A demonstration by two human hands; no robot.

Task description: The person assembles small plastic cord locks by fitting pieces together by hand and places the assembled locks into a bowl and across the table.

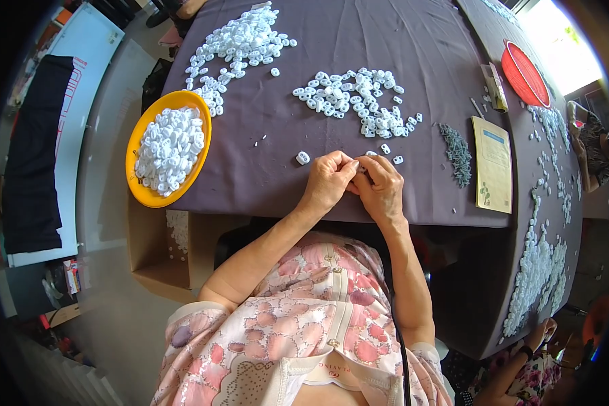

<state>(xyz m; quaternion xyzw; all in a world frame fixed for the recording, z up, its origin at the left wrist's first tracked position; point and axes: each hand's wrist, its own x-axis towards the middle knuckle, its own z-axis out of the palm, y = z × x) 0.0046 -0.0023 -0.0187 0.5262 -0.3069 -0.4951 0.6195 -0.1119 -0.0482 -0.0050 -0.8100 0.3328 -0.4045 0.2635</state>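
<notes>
My left hand (328,181) and my right hand (381,188) meet fingertip to fingertip at the front edge of the dark tablecloth. Between my right fingers a bit of a small white oval piece (363,169) shows, mostly covered. My left fingers are pinched against it, and what they hold is hidden. Just left of my hands lies a single white oval piece (302,158) with dark holes. A loose group of similar white pieces (384,122) spreads beyond my hands. To the right is a small pile of dark grey slender parts (457,155).
A yellow bowl (134,177) heaped with white pieces stands at the table's left edge. Behind it rises a larger white pile (247,37). On the right are a tan packet (492,166), a red basket (525,74) and another table's white pieces (538,271). An open cardboard box (157,264) sits below.
</notes>
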